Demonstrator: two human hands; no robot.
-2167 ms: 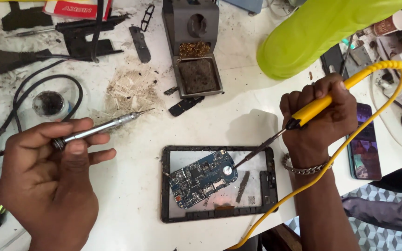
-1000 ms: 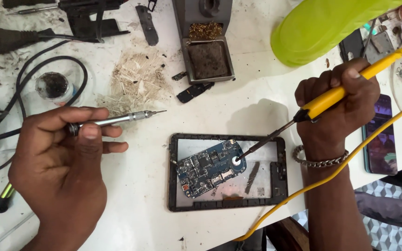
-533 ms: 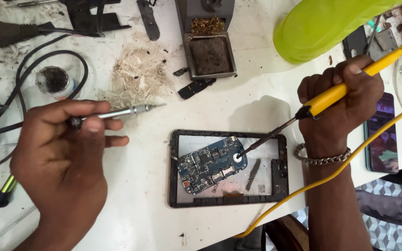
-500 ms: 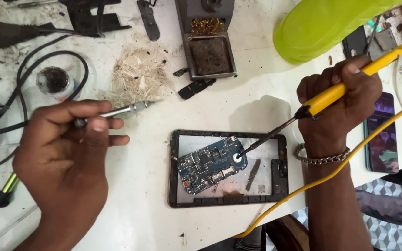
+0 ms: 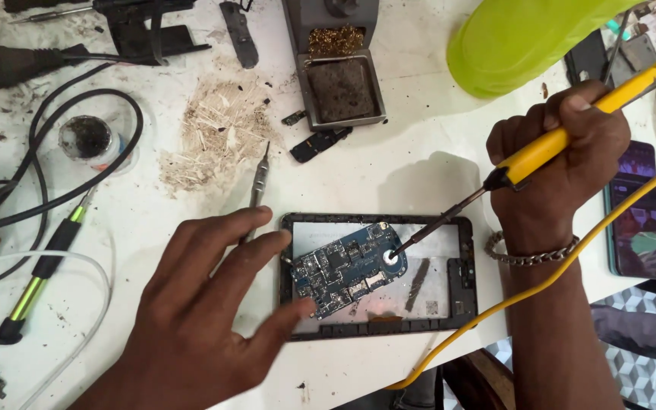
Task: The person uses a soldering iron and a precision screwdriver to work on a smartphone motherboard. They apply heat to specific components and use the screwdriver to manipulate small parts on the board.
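A blue circuit board lies tilted inside a black phone frame on the white table. My right hand grips a yellow soldering iron; its dark tip rests on a round silver part at the board's right end. My left hand is spread flat beside the frame, fingers apart, with the thumb tip touching the board's lower left corner. A silver screwdriver lies on the table just beyond my index finger, its rear end hidden under that finger.
A grey soldering stand with sponge and brass wool sits behind the frame. A lime-green object is at the back right and a phone at the right edge. On the left are a green-handled screwdriver, black cables, a small jar and pale shavings.
My left hand held the silver screwdriver off the table; now the screwdriver lies down and the hand has opened and slid right to the board. The soldering iron's tip stays on the board.
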